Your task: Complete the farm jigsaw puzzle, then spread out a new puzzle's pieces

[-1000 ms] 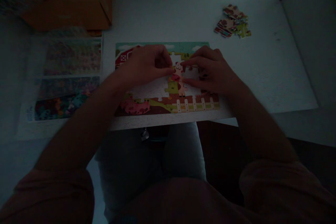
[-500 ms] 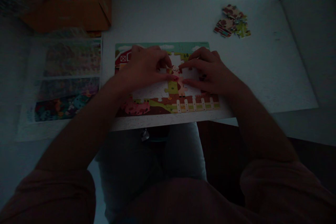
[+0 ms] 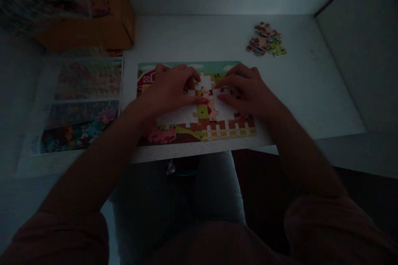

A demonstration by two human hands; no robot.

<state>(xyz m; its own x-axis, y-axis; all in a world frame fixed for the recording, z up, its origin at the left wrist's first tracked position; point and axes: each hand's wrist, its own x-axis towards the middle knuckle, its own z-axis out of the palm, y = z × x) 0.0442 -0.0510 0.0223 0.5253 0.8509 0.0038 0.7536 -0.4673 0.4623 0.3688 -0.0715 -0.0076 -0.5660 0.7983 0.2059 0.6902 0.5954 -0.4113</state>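
Two hands are working over your puzzle: your left hand (image 3: 169,89) and your right hand (image 3: 248,91) are standing apart, though their fingertips are coming close together above the middle of a partly assembled farm jigsaw puzzle (image 3: 186,134). You are resting those fingers on the pieces around a pink animal figure (image 3: 211,109), and in this dim light I cannot tell whether either hand is gripping a piece. The puzzle is lying flat at the near edge of a white table (image 3: 311,91), with pale backing showing through its unfilled central area. Its red barn (image 3: 146,78) is sitting at the far left, and its white picket fence (image 3: 226,131) is running along the near right. A small heap of loose puzzle pieces (image 3: 265,39) is lying on the table, far right and well apart from your hands. Two printed picture sheets (image 3: 88,103) are lying to the left, and an orange cardboard box (image 3: 90,29) is sitting at the far left.
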